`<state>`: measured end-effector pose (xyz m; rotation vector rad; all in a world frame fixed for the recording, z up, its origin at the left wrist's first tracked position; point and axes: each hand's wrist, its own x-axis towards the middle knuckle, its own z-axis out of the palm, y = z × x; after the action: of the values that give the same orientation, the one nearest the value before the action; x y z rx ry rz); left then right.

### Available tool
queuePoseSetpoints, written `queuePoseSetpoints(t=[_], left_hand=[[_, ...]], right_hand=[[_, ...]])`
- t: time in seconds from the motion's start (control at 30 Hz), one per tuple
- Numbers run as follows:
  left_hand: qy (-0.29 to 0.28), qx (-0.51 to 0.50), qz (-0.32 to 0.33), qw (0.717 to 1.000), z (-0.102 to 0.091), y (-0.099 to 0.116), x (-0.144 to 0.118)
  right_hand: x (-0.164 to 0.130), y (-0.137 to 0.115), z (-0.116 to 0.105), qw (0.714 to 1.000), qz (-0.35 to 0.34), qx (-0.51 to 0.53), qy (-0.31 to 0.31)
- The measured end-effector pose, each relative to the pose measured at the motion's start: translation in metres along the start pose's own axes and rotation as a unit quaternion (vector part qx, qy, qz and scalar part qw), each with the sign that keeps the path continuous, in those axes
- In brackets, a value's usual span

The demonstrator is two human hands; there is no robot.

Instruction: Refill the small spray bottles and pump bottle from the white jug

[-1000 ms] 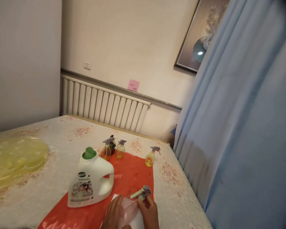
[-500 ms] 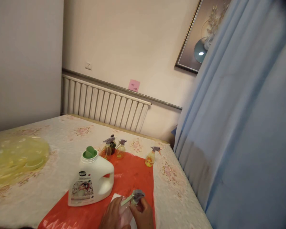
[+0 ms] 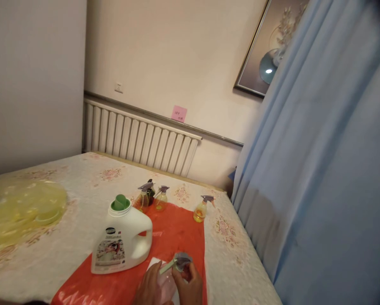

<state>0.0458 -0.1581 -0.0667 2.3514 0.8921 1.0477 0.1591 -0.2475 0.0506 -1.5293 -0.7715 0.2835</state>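
Note:
At the lower edge of the head view, a spray bottle (image 3: 166, 286) with a pale pink, see-through body sits low between my hands. My left hand (image 3: 148, 287) is closed around the left side of its body. The fingers of my right hand (image 3: 190, 284) pinch the collar under the grey spray head (image 3: 183, 259), whose light green trigger slants down to the left. Something flat and white lies partly hidden beneath the bottle. Left of my hands, a large white jug (image 3: 123, 241) stands uncapped, with a green piece (image 3: 120, 202) in its mouth.
A red plastic sheet (image 3: 180, 224) lies under the jug and my hands. Several spray bottles stand at its far side, one with yellow liquid (image 3: 199, 214) at right. A yellowish see-through plastic item (image 3: 25, 207) is on the flowered tablecloth (image 3: 78, 186). Blue curtain (image 3: 320, 148) hangs right.
Both hands keep their hold on the spray bottle, with only a slight shift of the right fingers at the spray head. The whole view has moved a little.

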Motion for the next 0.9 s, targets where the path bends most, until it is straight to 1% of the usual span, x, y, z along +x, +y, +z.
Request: queuePoseSetpoints(t=[0.07, 0.13, 0.27, 0.43, 0.5, 0.6, 0.67, 0.73, 0.8, 0.9], left_hand=[[-0.02, -0.002, -0.027, 0.999, -0.006, 0.006, 0.001], [-0.025, -0.002, -0.041, 0.999, -0.011, 0.011, 0.003], [0.001, 0.0, -0.014, 1.0, -0.016, 0.016, 0.007], [0.021, 0.0, 0.015, 1.0, -0.014, 0.016, 0.008], [0.022, 0.007, 0.029, 0.999, -0.013, 0.014, 0.008], [0.028, 0.019, 0.038, 0.999, -0.011, 0.013, 0.009], [0.035, 0.023, 0.034, 0.999, -0.012, 0.014, 0.01], [0.028, 0.022, 0.039, 0.999, -0.014, 0.016, 0.011], [0.011, 0.022, 0.032, 0.999, -0.015, 0.019, 0.011], [-0.005, 0.02, -0.018, 1.0, -0.016, 0.023, 0.009]], right_hand=[[-0.001, 0.0, 0.001, 1.0, -0.002, -0.002, 0.001], [-0.001, 0.0, 0.001, 1.0, 0.0, -0.017, 0.002], [-0.001, 0.004, 0.0, 0.999, 0.009, -0.037, -0.001], [-0.003, 0.007, 0.0, 0.999, 0.008, -0.041, -0.019], [-0.005, 0.008, 0.003, 1.0, 0.006, -0.026, -0.008], [-0.008, 0.011, 0.007, 1.0, -0.004, 0.026, 0.004], [-0.007, 0.012, 0.007, 0.999, 0.0, 0.046, -0.005], [-0.006, 0.013, 0.006, 0.999, 0.018, 0.045, -0.014], [-0.003, 0.013, 0.004, 0.998, 0.037, 0.043, -0.019], [-0.002, 0.01, 0.003, 0.998, 0.048, 0.041, -0.006]])
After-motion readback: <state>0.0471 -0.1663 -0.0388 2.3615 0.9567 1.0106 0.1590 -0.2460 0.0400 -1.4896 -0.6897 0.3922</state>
